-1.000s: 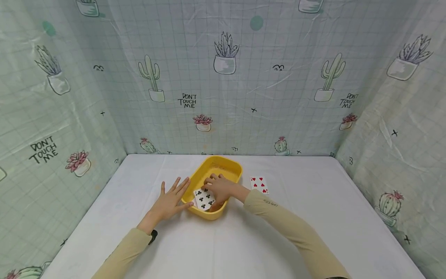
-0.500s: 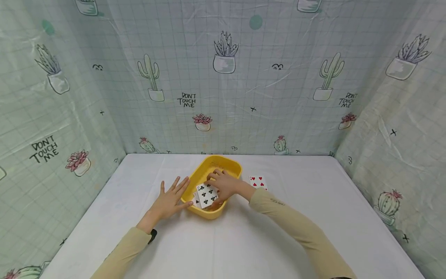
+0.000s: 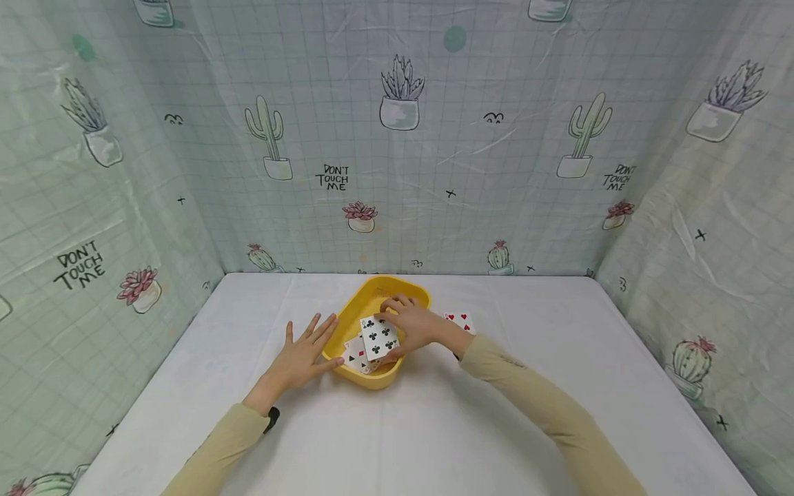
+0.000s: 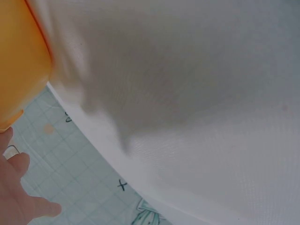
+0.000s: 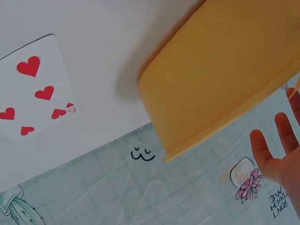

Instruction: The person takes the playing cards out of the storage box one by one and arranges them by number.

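Left hand (image 3: 299, 359), spread, touches tub (image 3: 371, 383); right hand (image 3: 417, 326) apparently pinches clubs card (image 3: 378, 337); sleeve (image 3: 527, 386) partly hides hearts card (image 3: 459, 320).

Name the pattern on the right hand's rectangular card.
Black clubs on the white rectangular card; clearest in head view.

A white table (image 3: 558, 331) is bounded at the back and both sides by a pale gridded cloth (image 3: 347, 83). Potted cacti (image 3: 267, 124), pink succulents (image 3: 360, 211), green dots (image 3: 455, 39) and black lettering (image 3: 335, 179) reading "DON'T TOUCH ME" are printed across it. The cloth is creased in places.
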`<control>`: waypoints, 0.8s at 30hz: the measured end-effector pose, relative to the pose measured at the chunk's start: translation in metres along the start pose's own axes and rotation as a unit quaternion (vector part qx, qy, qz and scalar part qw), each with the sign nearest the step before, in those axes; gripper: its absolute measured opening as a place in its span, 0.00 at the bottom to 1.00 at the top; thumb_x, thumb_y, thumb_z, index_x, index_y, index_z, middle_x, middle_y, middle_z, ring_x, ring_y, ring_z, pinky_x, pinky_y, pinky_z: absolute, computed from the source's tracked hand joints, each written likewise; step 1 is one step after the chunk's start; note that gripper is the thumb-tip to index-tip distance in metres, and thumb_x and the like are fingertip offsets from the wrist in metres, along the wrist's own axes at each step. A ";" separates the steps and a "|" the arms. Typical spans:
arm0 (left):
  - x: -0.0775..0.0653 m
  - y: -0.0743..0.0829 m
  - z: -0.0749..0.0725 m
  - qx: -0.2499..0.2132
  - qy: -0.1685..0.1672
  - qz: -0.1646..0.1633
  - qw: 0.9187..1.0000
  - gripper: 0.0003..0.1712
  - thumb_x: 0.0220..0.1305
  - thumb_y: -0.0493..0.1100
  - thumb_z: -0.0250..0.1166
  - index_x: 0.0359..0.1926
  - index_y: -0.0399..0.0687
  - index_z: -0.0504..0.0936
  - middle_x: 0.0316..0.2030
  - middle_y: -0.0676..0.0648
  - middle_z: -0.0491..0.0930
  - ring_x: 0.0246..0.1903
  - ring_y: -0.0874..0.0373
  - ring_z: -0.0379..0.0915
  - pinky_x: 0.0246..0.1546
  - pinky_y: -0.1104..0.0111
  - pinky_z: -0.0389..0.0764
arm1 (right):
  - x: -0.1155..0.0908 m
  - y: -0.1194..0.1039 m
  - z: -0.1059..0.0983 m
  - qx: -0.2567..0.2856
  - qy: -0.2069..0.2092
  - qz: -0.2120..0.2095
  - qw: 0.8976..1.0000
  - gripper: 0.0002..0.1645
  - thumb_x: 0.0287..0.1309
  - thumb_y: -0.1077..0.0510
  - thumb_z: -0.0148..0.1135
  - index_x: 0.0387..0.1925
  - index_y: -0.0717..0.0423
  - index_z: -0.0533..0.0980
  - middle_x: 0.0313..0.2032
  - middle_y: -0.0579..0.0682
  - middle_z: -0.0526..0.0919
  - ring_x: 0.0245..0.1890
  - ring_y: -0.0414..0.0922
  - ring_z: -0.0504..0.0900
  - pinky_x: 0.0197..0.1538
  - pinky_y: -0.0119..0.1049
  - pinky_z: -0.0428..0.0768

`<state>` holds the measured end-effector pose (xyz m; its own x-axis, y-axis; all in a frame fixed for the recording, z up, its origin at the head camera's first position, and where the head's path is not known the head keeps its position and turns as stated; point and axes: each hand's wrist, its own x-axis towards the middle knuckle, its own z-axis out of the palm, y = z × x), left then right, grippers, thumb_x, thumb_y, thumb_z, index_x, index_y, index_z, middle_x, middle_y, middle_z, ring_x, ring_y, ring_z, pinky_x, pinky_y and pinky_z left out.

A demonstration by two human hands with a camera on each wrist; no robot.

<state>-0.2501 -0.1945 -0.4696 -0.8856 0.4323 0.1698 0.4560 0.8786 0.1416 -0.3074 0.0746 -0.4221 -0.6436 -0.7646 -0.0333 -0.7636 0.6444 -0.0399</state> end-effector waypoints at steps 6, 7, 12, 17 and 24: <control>0.003 0.001 0.001 -0.003 -0.004 0.001 1.000 0.47 0.56 0.71 0.45 0.69 0.55 0.44 0.70 0.52 0.46 0.69 0.48 0.35 0.59 0.35 0.34 | -0.017 0.014 -0.003 0.018 0.040 0.012 0.999 0.48 0.38 0.31 0.62 0.61 0.45 0.62 0.55 0.47 0.63 0.58 0.48 0.57 0.58 0.52 0.61; 0.004 0.001 0.001 -0.002 -0.003 0.001 1.000 0.47 0.56 0.71 0.45 0.69 0.55 0.44 0.70 0.52 0.46 0.69 0.48 0.36 0.59 0.34 0.34 | -0.020 0.017 -0.004 0.017 0.046 0.016 0.999 0.48 0.38 0.30 0.62 0.61 0.45 0.63 0.55 0.47 0.63 0.58 0.48 0.57 0.57 0.51 0.61; 0.006 0.001 0.001 -0.001 -0.005 0.001 1.000 0.47 0.56 0.71 0.46 0.69 0.55 0.44 0.70 0.51 0.46 0.69 0.48 0.36 0.59 0.35 0.35 | -0.035 0.029 -0.006 0.009 0.054 0.040 0.998 0.48 0.38 0.29 0.61 0.60 0.45 0.63 0.56 0.47 0.63 0.57 0.48 0.57 0.55 0.48 0.62; 0.006 0.000 0.000 -0.003 -0.007 0.002 1.000 0.47 0.56 0.70 0.46 0.69 0.54 0.45 0.70 0.51 0.47 0.69 0.46 0.38 0.59 0.34 0.34 | -0.048 0.038 -0.005 0.023 0.051 0.056 0.997 0.48 0.38 0.32 0.63 0.60 0.47 0.63 0.56 0.48 0.64 0.57 0.48 0.56 0.57 0.49 0.61; 0.004 -0.003 0.002 -0.010 -0.012 -0.001 1.000 0.47 0.56 0.71 0.46 0.69 0.55 0.44 0.70 0.52 0.46 0.69 0.47 0.35 0.58 0.34 0.30 | -0.066 0.047 0.000 0.025 0.061 0.062 0.996 0.47 0.39 0.33 0.63 0.61 0.47 0.62 0.56 0.48 0.63 0.58 0.48 0.56 0.59 0.50 0.61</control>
<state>-0.2551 -0.1949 -0.4710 -0.8883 0.4351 0.1470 0.4556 0.8754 0.1616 -0.3013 0.1555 -0.4214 -0.7363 -0.6717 0.0813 -0.6766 0.7304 -0.0930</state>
